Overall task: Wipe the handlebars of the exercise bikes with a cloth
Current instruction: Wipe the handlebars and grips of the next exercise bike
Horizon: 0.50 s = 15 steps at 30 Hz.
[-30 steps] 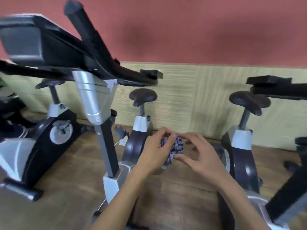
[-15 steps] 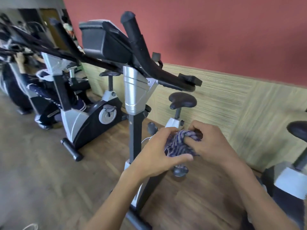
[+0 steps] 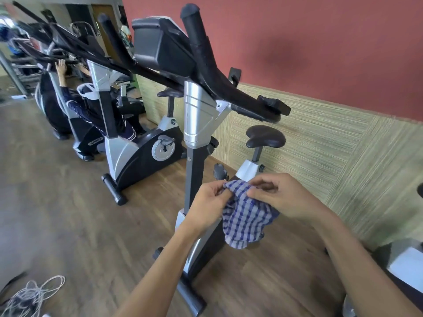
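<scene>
Both hands up in front at chest height, sharing one blue-and-white checked cloth [image 3: 247, 216]. Left hand [image 3: 207, 205] pinching the cloth's upper edge between thumb and fingertips; right hand [image 3: 280, 197] curled over the top right part, fingers bent into the fabric. Rest of the cloth hanging loose below and between the two hands, touching nothing else.

No containers anywhere in view, so nothing to report there.

Straight above and beyond the hands: black handlebars [image 3: 206, 58] of the nearest exercise bike [image 3: 196, 124], well apart from the cloth, not yet wiped. Saddle [image 3: 265, 136] just past the right hand. Second bike [image 3: 139, 154] off beyond the left hand, along a mirror [image 3: 68, 53] showing a person in dark clothes. Tangle of white cord [image 3: 32, 294] on the wooden floor [image 3: 68, 213], low and left of the left forearm.

Compared with half a second ago: cloth no longer bunched in a ball between the hands, now opened out and dangling. View swung further left, more of the bike row showing.
</scene>
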{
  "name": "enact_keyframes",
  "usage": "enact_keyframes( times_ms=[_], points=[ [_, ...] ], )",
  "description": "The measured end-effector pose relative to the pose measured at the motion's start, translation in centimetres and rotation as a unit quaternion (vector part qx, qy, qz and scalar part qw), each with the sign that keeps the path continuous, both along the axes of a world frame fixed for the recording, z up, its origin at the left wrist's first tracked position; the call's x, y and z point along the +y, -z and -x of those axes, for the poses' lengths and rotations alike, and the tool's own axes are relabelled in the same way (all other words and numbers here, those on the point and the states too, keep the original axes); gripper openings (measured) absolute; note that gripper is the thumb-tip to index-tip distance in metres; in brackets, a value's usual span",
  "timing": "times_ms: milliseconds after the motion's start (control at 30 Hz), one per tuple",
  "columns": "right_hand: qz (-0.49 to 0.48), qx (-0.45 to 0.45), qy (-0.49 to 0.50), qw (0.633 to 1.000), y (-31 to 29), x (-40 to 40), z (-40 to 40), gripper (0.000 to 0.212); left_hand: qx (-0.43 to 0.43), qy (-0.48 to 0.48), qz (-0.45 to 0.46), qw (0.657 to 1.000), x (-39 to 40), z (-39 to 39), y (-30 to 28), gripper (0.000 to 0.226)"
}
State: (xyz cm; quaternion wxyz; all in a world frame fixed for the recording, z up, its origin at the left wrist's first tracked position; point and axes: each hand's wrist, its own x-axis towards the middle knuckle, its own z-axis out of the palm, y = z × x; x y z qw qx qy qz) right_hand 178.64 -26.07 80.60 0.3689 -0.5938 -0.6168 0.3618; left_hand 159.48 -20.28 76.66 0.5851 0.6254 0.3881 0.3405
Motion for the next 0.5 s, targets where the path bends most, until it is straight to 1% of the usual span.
enact_keyframes(
  times_ms=[167,267,333,400,500],
  points=[
    [-0.051,0.02,0.057,0.997,2.1,-0.6,0.7,0.005,-0.045,-0.043,0.05,0.997,-1.2,-1.0,0.9,0.023],
    [-0.064,0.028,0.087,0.994,3.0,-0.5,0.8,0.01,-0.033,-0.067,0.061,0.995,-1.2,-1.3,1.5,0.024],
    [-0.07,0.034,0.115,0.99,3.6,-0.3,0.7,0.015,-0.013,-0.063,0.072,0.995,-1.2,-1.4,1.5,0.029],
    [-0.087,0.029,0.138,0.986,3.8,-0.1,0.6,0.018,0.017,-0.056,0.051,0.997,-1.1,-1.3,1.4,0.035],
    [-0.13,-0.002,0.143,0.981,3.5,0.0,0.7,0.021,0.072,-0.087,-0.048,0.992,-0.7,-0.8,1.2,0.039]
  ],
)
